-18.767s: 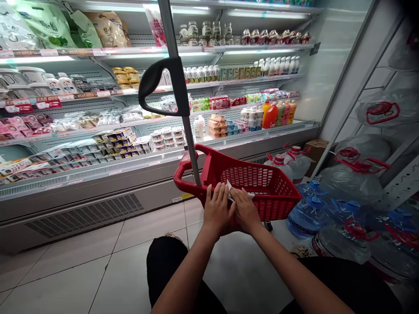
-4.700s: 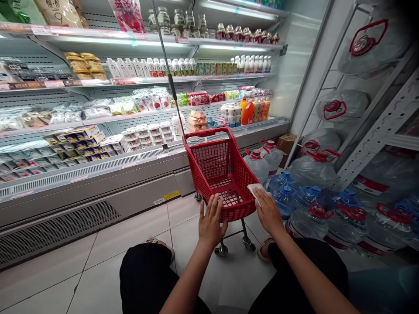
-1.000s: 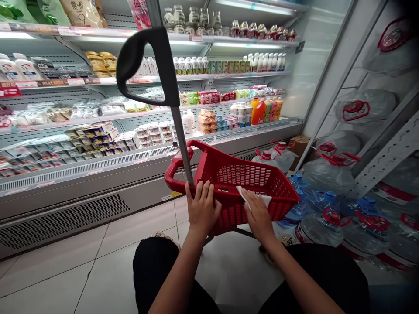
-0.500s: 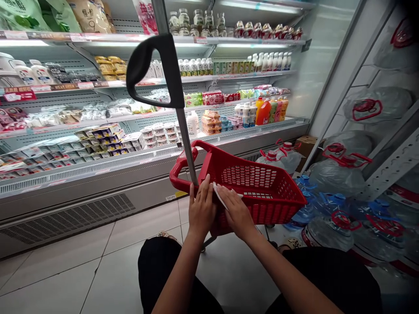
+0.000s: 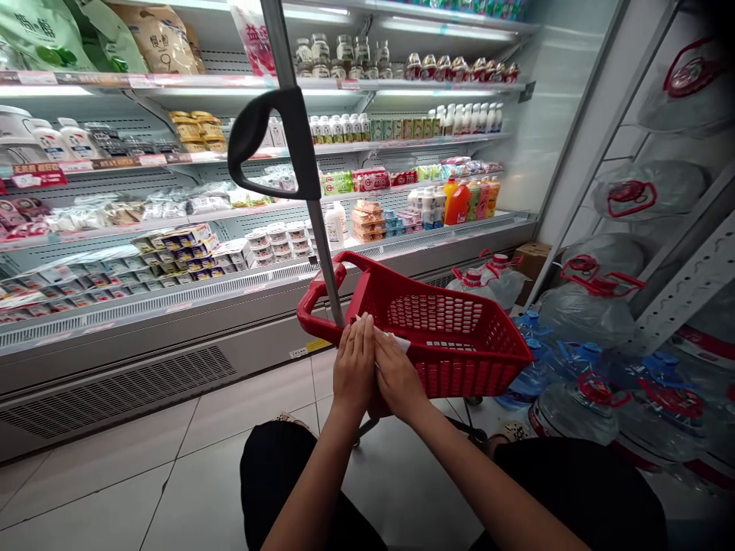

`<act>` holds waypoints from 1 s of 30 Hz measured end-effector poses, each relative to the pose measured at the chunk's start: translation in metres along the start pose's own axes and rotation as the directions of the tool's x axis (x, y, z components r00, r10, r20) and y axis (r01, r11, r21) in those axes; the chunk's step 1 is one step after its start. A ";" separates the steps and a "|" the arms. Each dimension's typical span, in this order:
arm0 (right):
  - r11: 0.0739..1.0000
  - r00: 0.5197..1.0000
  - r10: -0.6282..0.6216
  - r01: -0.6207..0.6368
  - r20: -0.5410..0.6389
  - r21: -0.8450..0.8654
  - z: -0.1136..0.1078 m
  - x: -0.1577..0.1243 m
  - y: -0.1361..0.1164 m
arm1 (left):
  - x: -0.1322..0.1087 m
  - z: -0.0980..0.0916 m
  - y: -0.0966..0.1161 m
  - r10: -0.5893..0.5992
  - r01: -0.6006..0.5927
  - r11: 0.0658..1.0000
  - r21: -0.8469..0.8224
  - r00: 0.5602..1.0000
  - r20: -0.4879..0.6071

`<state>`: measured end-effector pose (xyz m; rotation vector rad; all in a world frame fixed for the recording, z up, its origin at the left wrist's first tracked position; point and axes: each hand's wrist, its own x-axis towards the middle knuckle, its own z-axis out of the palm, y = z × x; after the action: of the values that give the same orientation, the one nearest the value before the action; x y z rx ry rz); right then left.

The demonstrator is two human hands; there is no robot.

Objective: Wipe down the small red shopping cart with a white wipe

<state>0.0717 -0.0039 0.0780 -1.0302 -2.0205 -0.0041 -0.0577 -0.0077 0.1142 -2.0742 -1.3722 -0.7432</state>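
Note:
A red shopping basket [image 5: 482, 367] on wheels stands in front of my knees, with a grey pole and a black handle [image 5: 308, 145] rising from its left end. My left hand [image 5: 354, 367] lies at the near rim, its fingers straight and side by side. Against it, my right hand [image 5: 400, 379] presses a white cloth or tissue [image 5: 402, 343] onto the rim, fingers bent over it. Some of the white material also shows by the left fingertips. Most of it is hidden beneath the hands. The inside of the basket shows bare red mesh.
A refrigerated display [image 5: 258, 298] full of dairy cups, bottles and packs runs along the back. To the right, large water bottles [image 5: 574, 405] stand on the floor and on a rack. Tiled floor [image 5: 230, 451] lies around my knees.
My left hand has come against my right hand, and its raised fingers now lie flat. The right hand has slid slightly left with the white cloth. The view has tipped up slightly.

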 end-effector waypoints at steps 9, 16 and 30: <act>0.961 0.999 0.046 -0.049 -0.019 -0.270 -0.037 -0.063 0.069 | -0.003 0.004 -0.001 -0.016 0.017 1.000 -0.022 0.998 0.062; 0.886 0.970 0.219 -0.242 -0.103 -0.396 -0.083 -0.111 0.119 | -0.002 0.012 0.019 -0.051 0.053 0.998 -0.045 0.997 0.050; 0.944 0.994 0.099 -0.110 -0.051 -0.311 -0.062 -0.086 0.100 | -0.008 0.022 0.020 0.061 -0.051 0.997 -0.064 0.984 0.170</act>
<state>0.2067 -0.0169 0.0241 -1.3259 -1.9697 -0.2947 -0.0382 -0.0041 0.0909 -2.2581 -1.3914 -0.6000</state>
